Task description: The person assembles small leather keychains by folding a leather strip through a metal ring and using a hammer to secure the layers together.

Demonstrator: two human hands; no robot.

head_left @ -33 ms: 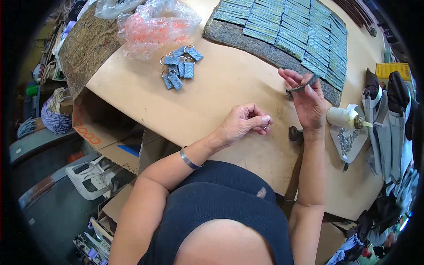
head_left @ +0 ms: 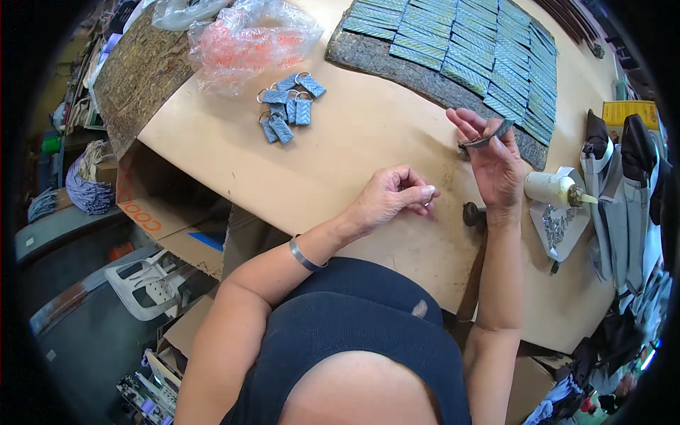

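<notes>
My left hand (head_left: 395,196) is over the table, thumb and forefinger closed in a pinch. A small metal ring (head_left: 428,203) shows at its fingertips, partly hidden by them. My right hand (head_left: 494,166) is raised to the right, palm partly toward me, with its fingers and thumb closed on a narrow dark grey-blue strip (head_left: 483,142). The strip looks bent, and the fingers cover part of it. The two hands are apart. Farther left on the table lies a small heap of blue woven-pattern key fobs (head_left: 280,132) with metal rings.
Rows of blue-green patterned strips (head_left: 443,44) cover a dark board (head_left: 418,69) at the back. A white glue bottle (head_left: 549,189) lies by a tray (head_left: 579,225) of small metal pieces. A hammer-like tool (head_left: 473,214) rests near my right wrist. A plastic bag (head_left: 255,44) lies back left.
</notes>
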